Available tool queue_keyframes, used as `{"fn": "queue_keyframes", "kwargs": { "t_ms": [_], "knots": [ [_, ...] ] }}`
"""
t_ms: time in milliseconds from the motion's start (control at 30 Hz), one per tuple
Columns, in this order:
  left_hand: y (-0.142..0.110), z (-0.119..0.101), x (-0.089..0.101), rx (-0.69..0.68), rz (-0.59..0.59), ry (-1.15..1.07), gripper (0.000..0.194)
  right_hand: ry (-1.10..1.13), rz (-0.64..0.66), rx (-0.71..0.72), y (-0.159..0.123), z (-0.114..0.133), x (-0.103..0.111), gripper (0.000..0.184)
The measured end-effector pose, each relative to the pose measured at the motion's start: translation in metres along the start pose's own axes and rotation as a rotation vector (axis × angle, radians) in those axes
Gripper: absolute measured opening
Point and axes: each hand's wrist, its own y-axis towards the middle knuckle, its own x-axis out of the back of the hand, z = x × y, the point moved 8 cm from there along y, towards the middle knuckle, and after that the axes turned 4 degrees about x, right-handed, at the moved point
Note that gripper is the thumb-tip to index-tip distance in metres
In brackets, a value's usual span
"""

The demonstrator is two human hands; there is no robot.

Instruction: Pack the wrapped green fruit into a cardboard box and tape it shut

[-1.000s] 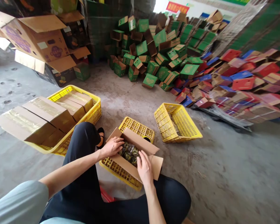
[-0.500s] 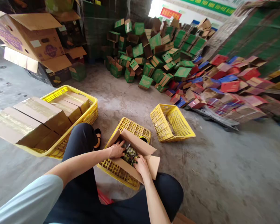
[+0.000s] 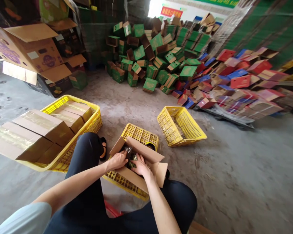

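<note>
We saw an open cardboard box [image 3: 136,169] sitting on a yellow crate [image 3: 139,135] turned bottom up, right in front of the person's knees. Inside the box lay dark, shiny wrapped things [image 3: 131,158] (too small to tell what). The left hand [image 3: 117,160] and right hand [image 3: 141,166] were both in the box, fingers bent down onto those things; we could not tell if they gripped. We think the wrapping was slippery and crinkly, so scooping from below seemed best. The box looked light and bendy.
</note>
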Motion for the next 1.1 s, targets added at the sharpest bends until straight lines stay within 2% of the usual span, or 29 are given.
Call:
{"fn": "queue_keyframes", "kwargs": {
  "t_ms": [133,233,300,400,500,567,667,833,933,1100],
  "knots": [
    [0.006,0.012,0.007,0.011,0.007,-0.153,0.038,-0.025,-0.069,-0.029,-0.011,-0.013,-0.007,0.047],
    [0.010,0.020,0.008,0.020,0.029,-0.264,0.046,-0.044,-0.116,-0.097,-0.026,-0.033,-0.005,0.034],
    [0.011,0.020,0.007,0.008,0.038,-0.316,0.047,-0.038,-0.136,-0.139,-0.031,-0.044,-0.003,0.032],
    [0.015,0.009,0.001,-0.039,0.082,-0.357,0.039,-0.001,-0.170,-0.173,-0.024,-0.049,-0.003,0.047],
    [0.023,-0.008,-0.015,-0.053,0.246,-0.321,0.046,0.049,-0.160,-0.226,-0.008,-0.049,-0.011,0.077],
    [0.029,-0.018,-0.026,-0.041,0.345,-0.246,0.048,0.078,-0.154,-0.269,-0.001,-0.052,-0.015,0.088],
    [0.037,-0.026,-0.035,-0.018,0.372,-0.159,0.050,0.116,-0.206,-0.281,0.001,-0.062,-0.012,0.074],
    [0.034,-0.020,-0.037,0.028,0.291,-0.182,0.059,0.198,-0.341,-0.254,-0.003,-0.074,-0.006,0.054],
    [0.024,-0.010,-0.029,0.037,0.251,-0.217,0.064,0.280,-0.405,-0.224,0.000,-0.071,-0.004,0.044],
    [0.009,0.001,-0.002,-0.040,0.142,-0.365,0.079,0.459,-0.490,-0.068,0.000,-0.056,0.011,0.023]
  ]
}}
